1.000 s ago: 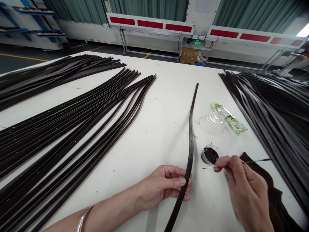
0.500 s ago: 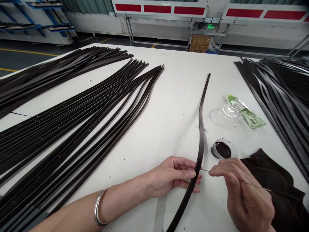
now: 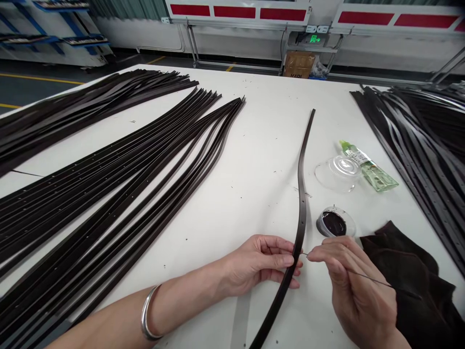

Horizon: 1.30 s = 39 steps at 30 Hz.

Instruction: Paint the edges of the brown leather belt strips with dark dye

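Shifted inward: fine brush point(image 3: 370, 280), pinched in right hand point(image 3: 358, 286) at 4 o'clock, tip just beside leather belt point(image 3: 301, 213), pinched steady by left hand point(image 3: 259, 264).

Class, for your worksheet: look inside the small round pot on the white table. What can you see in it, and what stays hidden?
The small round pot holds a glossy dark brown liquid, with smears on its rim. The liquid covers the pot's bottom, so that cannot be seen.

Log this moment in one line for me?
Left hand: belt strap | Right hand: thin applicator | Nearby: small pot of dark paint
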Motion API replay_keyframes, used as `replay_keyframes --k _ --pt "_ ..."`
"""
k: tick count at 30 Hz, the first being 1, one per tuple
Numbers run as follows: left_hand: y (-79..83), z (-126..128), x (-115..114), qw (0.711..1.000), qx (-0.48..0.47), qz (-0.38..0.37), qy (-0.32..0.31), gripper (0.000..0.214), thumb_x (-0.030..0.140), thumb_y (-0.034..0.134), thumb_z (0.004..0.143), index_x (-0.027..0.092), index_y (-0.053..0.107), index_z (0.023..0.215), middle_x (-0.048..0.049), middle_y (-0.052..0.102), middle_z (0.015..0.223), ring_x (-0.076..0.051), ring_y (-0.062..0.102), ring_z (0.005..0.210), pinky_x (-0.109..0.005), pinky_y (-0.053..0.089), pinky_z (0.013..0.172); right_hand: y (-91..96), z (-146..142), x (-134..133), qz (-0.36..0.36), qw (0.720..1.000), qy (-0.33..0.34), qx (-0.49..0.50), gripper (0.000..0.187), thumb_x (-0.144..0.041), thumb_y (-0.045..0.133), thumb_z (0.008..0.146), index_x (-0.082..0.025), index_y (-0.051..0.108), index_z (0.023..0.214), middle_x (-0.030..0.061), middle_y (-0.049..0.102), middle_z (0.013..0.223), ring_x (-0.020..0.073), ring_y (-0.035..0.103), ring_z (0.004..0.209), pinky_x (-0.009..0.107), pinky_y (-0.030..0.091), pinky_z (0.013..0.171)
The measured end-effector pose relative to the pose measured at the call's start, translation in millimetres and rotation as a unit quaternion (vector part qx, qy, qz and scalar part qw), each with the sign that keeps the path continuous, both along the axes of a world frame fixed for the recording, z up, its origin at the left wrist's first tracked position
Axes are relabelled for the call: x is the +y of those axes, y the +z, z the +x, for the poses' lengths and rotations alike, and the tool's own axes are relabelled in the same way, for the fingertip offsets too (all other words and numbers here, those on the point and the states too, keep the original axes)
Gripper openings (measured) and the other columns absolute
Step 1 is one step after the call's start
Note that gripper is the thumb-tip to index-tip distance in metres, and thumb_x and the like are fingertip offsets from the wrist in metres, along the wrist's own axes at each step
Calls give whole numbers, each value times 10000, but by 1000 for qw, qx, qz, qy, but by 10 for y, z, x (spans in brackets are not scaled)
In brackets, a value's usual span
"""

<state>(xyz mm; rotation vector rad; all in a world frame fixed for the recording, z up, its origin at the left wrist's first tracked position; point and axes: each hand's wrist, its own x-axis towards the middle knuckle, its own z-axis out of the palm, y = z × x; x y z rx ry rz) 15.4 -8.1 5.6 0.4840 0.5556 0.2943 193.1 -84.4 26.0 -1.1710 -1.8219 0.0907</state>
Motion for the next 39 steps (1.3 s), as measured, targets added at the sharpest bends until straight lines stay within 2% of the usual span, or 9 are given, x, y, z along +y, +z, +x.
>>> replay_keyframes --k 3,7,11,16,20,25,33,39 --pt "-3 -2 0 1000 -4 1 1 254 218 821 721 132 704 930 -61 695 825 -158 648 757 -370 566 777 -11 0 -11 -10 1000 -16 -9 268 42 452 859 -158 572 991 49 662 819 166 580 807 347 477 720" --pt "5 -3 2 1000 -6 6 -3 258 234 828 714 132 709 919 -65 696 829 -160 649 749 -373 559 788 -9 -14 -18 -18 1000 -1 7 269 34 428 869 -174 565 971 34 663 794 159 586 766 341 478 708" --pt "11 3 1 1000 -1 2 8 266 225 831 709 132 704 924 -65 695 821 -167 653 766 -372 565 780 -6 -21 -12 -15 1000 -21 -9 270 30 445 865 -160 580 1001 42 672 818 168 591 816 349 488 745" --pt "7 6 1 1000 -4 9 1 255 218 815 729 123 696 933 -71 688 828 -163 651 775 -365 574 775 -3 -35 1 -5 1000 6 -3 292 51 430 858 -165 565 1001 35 665 812 159 592 799 344 489 740" --pt "10 1 1 1000 -1 11 3 259 224 814 730 121 696 936 -75 685 837 -165 651 787 -366 576 783 -12 -34 -4 -19 1000 -24 -8 274 26 429 875 -178 578 983 30 664 810 167 593 811 348 489 750" --pt "4 -1 4 1000 -8 17 1 245 221 805 741 127 697 939 -69 680 829 -165 649 783 -364 575 779 -21 -27 -8 -15 1000 -6 4 287 38 432 867 -169 581 998 34 670 829 163 597 809 346 490 747" --pt "-9 -3 12 999 -17 30 -6 216 217 781 769 127 695 945 -60 665 840 -153 632 791 -358 574 786 1 -23 -49 -61 998 4 19 283 22 397 900 -173 593 962 17 662 810 142 559 821 314 464 749" --pt "-1 -4 8 1000 -4 31 -6 245 236 796 754 122 698 947 -71 679 849 -164 643 802 -368 571 791 -25 -21 -7 -37 999 -5 -5 268 15 419 901 -166 592 998 27 676 834 154 573 852 340 461 785"
